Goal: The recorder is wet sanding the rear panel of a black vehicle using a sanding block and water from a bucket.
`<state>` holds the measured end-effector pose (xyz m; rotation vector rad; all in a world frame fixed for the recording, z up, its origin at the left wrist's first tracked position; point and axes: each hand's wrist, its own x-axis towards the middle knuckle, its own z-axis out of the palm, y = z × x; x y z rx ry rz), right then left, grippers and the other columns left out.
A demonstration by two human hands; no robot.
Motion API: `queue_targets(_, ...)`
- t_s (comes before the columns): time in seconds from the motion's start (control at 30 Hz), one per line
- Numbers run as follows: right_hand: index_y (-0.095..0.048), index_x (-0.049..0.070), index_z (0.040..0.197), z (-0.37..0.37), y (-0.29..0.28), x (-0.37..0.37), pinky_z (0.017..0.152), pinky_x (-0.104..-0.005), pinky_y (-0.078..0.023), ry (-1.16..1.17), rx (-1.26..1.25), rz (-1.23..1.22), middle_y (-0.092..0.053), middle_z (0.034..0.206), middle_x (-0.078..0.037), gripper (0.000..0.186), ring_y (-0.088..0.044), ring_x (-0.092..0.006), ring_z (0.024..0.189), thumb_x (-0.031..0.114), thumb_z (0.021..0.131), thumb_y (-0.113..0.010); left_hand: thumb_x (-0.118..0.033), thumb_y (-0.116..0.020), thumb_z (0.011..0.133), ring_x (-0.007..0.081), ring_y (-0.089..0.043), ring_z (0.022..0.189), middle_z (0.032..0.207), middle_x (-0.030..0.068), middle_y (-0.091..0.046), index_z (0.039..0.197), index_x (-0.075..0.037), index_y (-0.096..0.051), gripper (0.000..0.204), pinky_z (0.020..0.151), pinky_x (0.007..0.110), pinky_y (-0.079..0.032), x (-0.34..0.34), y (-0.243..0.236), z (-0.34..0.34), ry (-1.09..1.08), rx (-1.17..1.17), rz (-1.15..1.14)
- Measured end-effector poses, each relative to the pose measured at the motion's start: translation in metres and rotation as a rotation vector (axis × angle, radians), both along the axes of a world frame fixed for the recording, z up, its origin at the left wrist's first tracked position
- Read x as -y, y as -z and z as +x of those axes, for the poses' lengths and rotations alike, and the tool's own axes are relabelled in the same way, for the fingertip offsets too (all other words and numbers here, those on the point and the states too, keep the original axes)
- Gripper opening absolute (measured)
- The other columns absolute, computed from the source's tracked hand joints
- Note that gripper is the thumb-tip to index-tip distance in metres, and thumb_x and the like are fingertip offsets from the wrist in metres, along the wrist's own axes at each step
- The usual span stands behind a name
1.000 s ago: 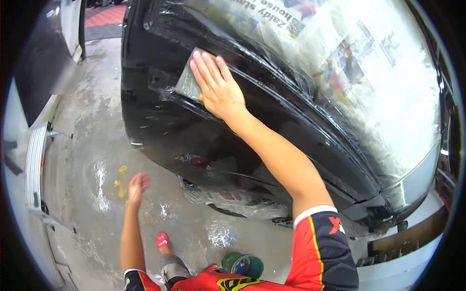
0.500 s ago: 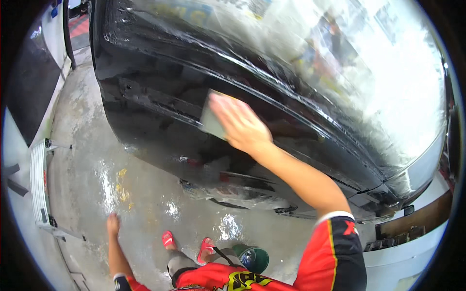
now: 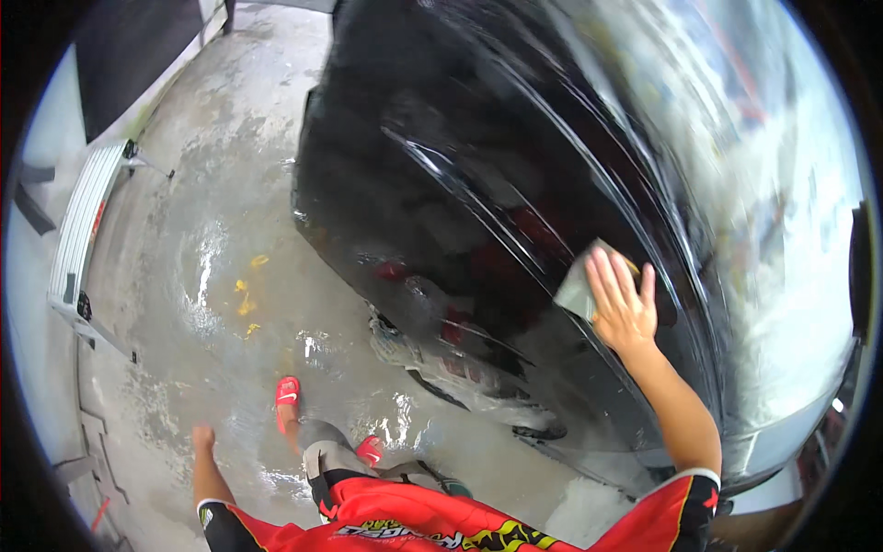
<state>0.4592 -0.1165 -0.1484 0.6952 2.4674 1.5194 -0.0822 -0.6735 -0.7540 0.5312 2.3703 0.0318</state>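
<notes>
My right hand (image 3: 625, 308) lies on a flat grey-green sanding pad (image 3: 577, 293), holding it against a glossy black vehicle panel (image 3: 395, 193). The fingers are stretched over the pad, and the thumb sits a little apart. Beneath the hand, the panel surface is wet-looking, with raised ridges running along it. My left hand (image 3: 204, 437) hangs low at my left side, well away from the panel. It looks closed, and I see nothing in it.
Cloudy plastic film (image 3: 782, 276) covers the upper part of the vehicle on the right. On the left stands a silver folding step platform (image 3: 87, 225). The concrete floor (image 3: 175, 340) is wet and shiny, with yellow stains (image 3: 246, 296). A dark green bucket (image 3: 452, 486) is partly hidden behind my leg.
My right hand has slid the pad along the panel, towards the right and nearer to me. My view has turned and my feet have shifted. My left hand stays low.
</notes>
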Motion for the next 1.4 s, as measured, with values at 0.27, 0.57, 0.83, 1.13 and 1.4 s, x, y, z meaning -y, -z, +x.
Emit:
queue_targets(0.27, -0.031, 0.004, 0.15, -0.311, -0.013, -0.071, 0.12, -0.0494, -0.016, -0.152, -0.12, -0.097, -0.026, 0.159, -0.008, 0.078, -0.022, -0.0231, 0.148, 0.026, 0.08, -0.057, -0.024, -0.044, 0.093, 0.0451, -0.057, 0.108, 0.113, 0.0262, -0.063, 0.111, -0.001, -0.062, 0.034, 0.095, 0.052, -0.044, -0.271, -0.022, 0.042, 0.099, 0.329, 0.584)
queue_targets(0.57, -0.041, -0.005, 0.141, -0.231, 0.002, -0.052, 0.117, -0.052, -0.021, 0.03, -0.382, 0.005, -0.038, 0.15, -0.022, 0.068, -0.035, -0.0382, 0.14, 0.017, 0.078, -0.055, -0.031, -0.034, 0.1, 0.0447, -0.056, 0.112, 0.12, 0.032, -0.058, 0.115, 0.005, -0.061, 0.046, 0.097, 0.051, -0.043, -0.029, 0.025, -0.066, -0.201, 0.192, 0.131)
queue_targets(0.83, -0.035, -0.005, 0.146, -0.352, 0.017, -0.081, 0.119, -0.0499, -0.017, -0.132, -0.344, 0.011, -0.03, 0.156, -0.018, 0.071, -0.029, -0.0319, 0.144, 0.017, 0.081, -0.053, -0.026, -0.044, 0.094, 0.0475, -0.055, 0.103, 0.109, 0.0293, -0.059, 0.11, 0.003, -0.06, 0.037, 0.09, 0.052, -0.046, -0.107, -0.011, -0.056, 0.127, 0.173, 0.327)
queue_targets(1.13, -0.038, -0.004, 0.144, -0.397, 0.004, -0.081, 0.117, -0.0491, -0.022, -0.102, -0.378, -0.058, -0.034, 0.153, -0.019, 0.073, -0.029, -0.0315, 0.144, 0.018, 0.077, -0.06, -0.029, -0.039, 0.101, 0.0302, -0.061, 0.047, 0.066, 0.02, -0.063, 0.1, 0.006, -0.059, 0.04, 0.045, 0.04, -0.051, -0.02, 0.006, -0.009, -0.616, 0.426, 0.164)
queue_targets(1.4, -0.038, -0.006, 0.143, -0.425, -0.035, -0.086, 0.118, -0.0498, -0.02, -0.027, -0.457, 0.118, -0.037, 0.151, -0.02, 0.068, -0.032, -0.034, 0.142, 0.018, 0.082, -0.056, -0.036, -0.033, 0.103, 0.0233, -0.059, 0.052, 0.07, 0.0145, -0.062, 0.1, 0.0, -0.054, 0.042, 0.048, 0.034, -0.05, -0.048, 0.011, -0.01, -0.68, 0.632, 0.55)
